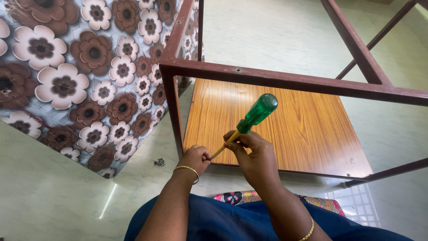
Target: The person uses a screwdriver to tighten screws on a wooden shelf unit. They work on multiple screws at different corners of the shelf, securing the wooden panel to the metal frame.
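My right hand [255,157] is closed around a screwdriver [249,119] with a green handle and yellow shaft, the handle pointing up and to the right. The tip angles down-left into my left hand [196,158], whose fingers are curled at the lower corner of a dark red metal frame [285,80]. Whatever my left fingers pinch is hidden. A wood-grain board [285,125] lies inside the frame on the floor, just beyond both hands.
A panel covered in brown and cream flower print [84,76] leans at the left against the frame. A few small dark screws [159,162] lie on the pale marble floor [44,196]. A patterned cushion [321,203] peeks out below my arms.
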